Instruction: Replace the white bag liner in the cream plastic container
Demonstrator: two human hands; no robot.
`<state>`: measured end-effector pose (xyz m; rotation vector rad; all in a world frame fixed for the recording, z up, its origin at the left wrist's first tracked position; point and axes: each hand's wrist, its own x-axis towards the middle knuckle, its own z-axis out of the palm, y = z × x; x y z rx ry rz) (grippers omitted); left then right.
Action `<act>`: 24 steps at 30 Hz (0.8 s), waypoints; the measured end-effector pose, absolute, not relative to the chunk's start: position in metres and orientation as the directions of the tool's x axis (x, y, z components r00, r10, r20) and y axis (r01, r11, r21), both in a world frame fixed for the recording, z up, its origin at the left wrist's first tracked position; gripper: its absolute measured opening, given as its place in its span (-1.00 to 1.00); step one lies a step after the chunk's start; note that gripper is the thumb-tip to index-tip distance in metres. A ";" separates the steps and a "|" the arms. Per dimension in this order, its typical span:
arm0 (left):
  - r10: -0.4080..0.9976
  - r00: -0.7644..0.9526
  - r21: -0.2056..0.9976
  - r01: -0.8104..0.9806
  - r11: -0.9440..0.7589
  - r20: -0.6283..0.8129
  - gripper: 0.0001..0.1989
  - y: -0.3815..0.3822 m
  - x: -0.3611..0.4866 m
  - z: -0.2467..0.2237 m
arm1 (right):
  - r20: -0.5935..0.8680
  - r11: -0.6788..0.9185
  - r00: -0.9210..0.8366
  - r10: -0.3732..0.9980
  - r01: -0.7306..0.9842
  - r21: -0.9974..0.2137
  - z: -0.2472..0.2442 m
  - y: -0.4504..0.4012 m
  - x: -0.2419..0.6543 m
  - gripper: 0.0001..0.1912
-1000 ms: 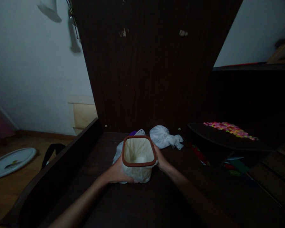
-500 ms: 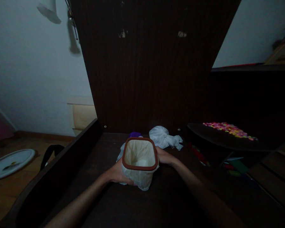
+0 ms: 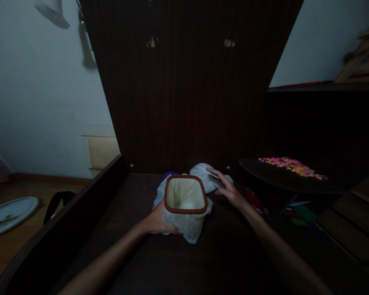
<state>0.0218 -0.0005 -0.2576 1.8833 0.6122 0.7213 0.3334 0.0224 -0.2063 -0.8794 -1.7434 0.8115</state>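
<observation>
A small square trash bin (image 3: pixel 186 212) with a brown rim stands on the dark desk, lined with a thin whitish plastic bag (image 3: pixel 193 230) whose edge hangs down outside. My left hand (image 3: pixel 160 219) grips the bin's left side, thumb across the front. To the right of the bin, my right hand (image 3: pixel 229 190) is off it, fingers apart and stretched toward a knotted white plastic bag (image 3: pixel 202 171) behind. Whether its fingertips touch that bag I cannot tell. Something purple (image 3: pixel 169 174) shows partly behind the bin.
A dark upright panel (image 3: pixel 184 102) rises behind the desk. On the left runs a raised side board (image 3: pixel 89 200). At right, a rounded shelf (image 3: pixel 252 170) bears pink and yellow small pieces (image 3: pixel 290 166), with red and green items below. A white oval lid-like object (image 3: pixel 15 213) lies on the floor.
My right hand has let go of the bin's right side and moved right, its fingers now spread by the knotted bag. My left hand still holds the bin. The view has shifted slightly.
</observation>
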 end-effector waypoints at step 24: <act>0.794 0.525 0.567 0.570 -0.595 0.306 -0.47 0.116 0.015 -0.267 | 0.429 0.507 -0.271 0.862 0.462 -0.727 -0.211 -0.054 0.282 0.45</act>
